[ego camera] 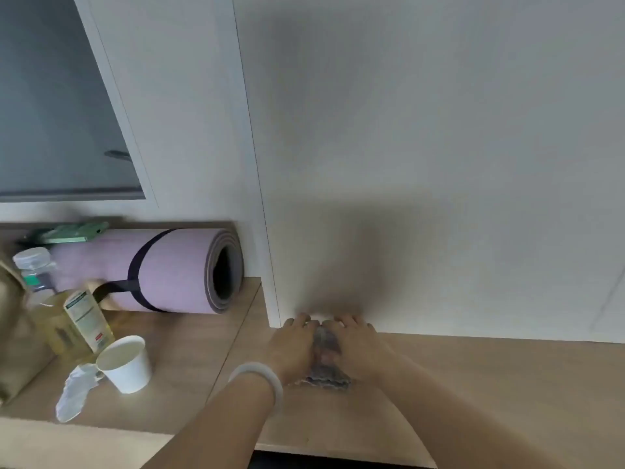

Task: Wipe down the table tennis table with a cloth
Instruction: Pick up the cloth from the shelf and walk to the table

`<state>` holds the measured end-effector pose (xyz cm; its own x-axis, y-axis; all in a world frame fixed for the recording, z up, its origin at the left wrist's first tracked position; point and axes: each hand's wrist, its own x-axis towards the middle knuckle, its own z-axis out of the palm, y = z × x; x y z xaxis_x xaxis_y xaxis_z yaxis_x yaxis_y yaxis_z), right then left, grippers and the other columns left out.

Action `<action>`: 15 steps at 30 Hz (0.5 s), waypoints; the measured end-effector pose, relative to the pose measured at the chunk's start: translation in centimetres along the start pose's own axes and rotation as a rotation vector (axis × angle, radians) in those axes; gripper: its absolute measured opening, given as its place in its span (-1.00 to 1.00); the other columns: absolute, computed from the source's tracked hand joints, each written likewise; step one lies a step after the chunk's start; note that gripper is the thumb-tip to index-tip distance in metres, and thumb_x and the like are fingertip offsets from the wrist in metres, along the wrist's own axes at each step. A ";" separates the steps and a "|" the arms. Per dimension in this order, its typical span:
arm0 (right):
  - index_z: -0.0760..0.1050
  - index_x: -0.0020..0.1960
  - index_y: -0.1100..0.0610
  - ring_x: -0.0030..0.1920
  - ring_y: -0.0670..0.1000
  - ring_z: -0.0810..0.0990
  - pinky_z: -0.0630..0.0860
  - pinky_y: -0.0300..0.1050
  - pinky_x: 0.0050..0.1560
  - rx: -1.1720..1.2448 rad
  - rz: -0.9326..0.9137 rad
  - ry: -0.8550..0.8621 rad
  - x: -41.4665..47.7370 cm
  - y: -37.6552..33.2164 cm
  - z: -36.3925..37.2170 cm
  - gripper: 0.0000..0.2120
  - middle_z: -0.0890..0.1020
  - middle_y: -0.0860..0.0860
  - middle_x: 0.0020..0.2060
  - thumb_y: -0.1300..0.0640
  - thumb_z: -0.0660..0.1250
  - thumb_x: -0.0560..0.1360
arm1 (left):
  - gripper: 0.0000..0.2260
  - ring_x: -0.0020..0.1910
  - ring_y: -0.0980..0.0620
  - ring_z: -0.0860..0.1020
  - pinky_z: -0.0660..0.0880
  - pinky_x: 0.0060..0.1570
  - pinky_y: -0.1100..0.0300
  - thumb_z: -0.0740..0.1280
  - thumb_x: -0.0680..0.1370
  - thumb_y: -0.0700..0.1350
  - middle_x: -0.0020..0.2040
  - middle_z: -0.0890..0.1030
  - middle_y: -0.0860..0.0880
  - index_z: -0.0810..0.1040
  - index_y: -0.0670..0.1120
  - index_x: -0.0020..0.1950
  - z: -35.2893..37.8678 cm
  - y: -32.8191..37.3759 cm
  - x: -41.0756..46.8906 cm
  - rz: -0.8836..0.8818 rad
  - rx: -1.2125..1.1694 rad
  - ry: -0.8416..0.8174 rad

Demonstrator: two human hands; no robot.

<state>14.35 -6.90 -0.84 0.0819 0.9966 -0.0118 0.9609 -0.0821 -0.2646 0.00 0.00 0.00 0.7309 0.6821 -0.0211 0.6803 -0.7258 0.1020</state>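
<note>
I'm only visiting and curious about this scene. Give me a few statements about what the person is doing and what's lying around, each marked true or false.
1. The left hand and right hand both press on the grey cloth. True.
2. The grey cloth lies far from any wall. False: it lies on the wooden surface, close to the white wall.
3. The purple mat is rolled up with a dark strap round it. True.
4. The white paper cup lies on its side. False: it stands upright.
5. The pale bangle is on the right wrist. False: it is on the left wrist.
</note>
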 end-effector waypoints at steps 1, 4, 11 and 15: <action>0.19 0.55 -0.01 0.45 0.15 0.27 0.26 0.08 0.39 -0.015 -0.005 -0.036 0.6 0.4 0.3 -0.41 0.30 0.04 0.47 -0.17 0.22 0.59 | -0.46 0.40 -0.14 0.33 0.33 0.34 0.06 0.26 0.59 -0.12 0.51 0.22 -0.10 0.19 -0.11 0.54 0.1 -0.1 0.4 -0.016 -0.005 -0.020; 0.16 0.55 -0.01 0.43 0.17 0.27 0.26 0.10 0.40 -0.145 -0.044 -0.059 1.6 1.1 1.4 -0.35 0.29 0.04 0.46 -0.25 0.20 0.57 | -0.41 0.37 -0.15 0.34 0.34 0.33 0.06 0.30 0.58 -0.11 0.49 0.25 -0.10 0.15 -0.10 0.56 1.1 -1.0 1.3 -0.075 -0.038 -0.022; 0.35 0.40 0.06 0.35 0.12 0.29 0.30 0.02 0.36 -0.074 -0.094 -0.038 2.9 1.2 1.7 -0.40 0.35 0.06 0.29 -0.26 0.31 0.51 | -0.60 0.19 -0.11 0.37 0.37 0.18 0.08 0.32 0.57 -0.02 0.20 0.42 -0.11 0.42 -0.07 0.39 1.8 -2.1 0.9 -0.118 0.014 0.031; 0.34 0.25 0.00 0.30 0.09 0.32 0.25 -0.02 0.24 -0.060 -0.146 0.007 3.5 1.1 1.9 -0.56 0.38 -0.01 0.25 -0.19 0.33 0.50 | -0.82 0.16 -0.08 0.38 0.35 0.14 0.12 0.35 0.55 -0.11 0.19 0.44 -0.05 0.51 -0.09 0.14 2.0 -2.4 -0.5 -0.080 -0.117 0.164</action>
<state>15.23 -3.45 -2.97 -0.0580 0.9979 0.0295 0.9767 0.0629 -0.2053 -1.89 1.25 -2.27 0.6495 0.7496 0.1274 0.7181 -0.6598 0.2215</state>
